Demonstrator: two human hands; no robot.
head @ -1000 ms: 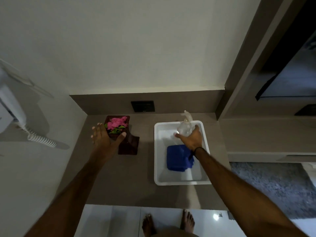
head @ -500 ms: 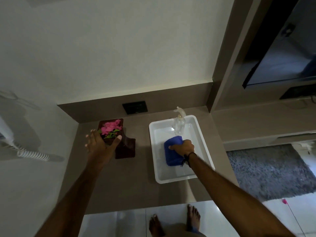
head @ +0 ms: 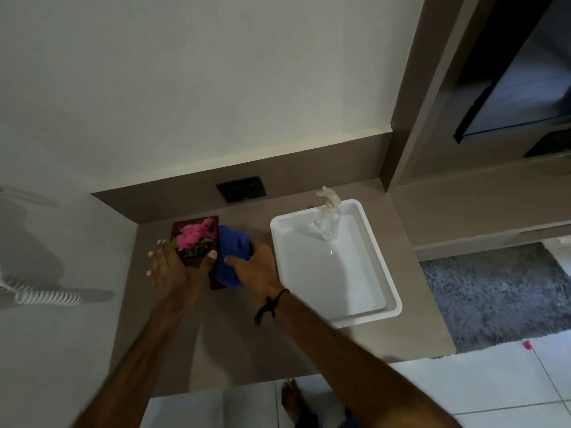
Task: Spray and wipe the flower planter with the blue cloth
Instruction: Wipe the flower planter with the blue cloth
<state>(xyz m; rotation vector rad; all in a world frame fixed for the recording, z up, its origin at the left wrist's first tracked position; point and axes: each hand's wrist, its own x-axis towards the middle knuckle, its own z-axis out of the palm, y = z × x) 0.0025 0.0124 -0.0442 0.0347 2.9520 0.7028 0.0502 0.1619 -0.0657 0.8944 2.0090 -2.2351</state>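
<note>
Flower planter, dark brown with pink flowers inside, stands on the counter left of centre. Left hand braces its near side, fingers spread apart. Right hand presses the blue cloth against its right side, fingers clamped on the cloth. White tray at the right holds only the clear spray bottle.

No text, label, brand or number can be read anywhere in the view. The dark wall plate behind the counter carries a small pale mark, too tiny to make out, and the clear spray bottle shows no legible label.
</note>
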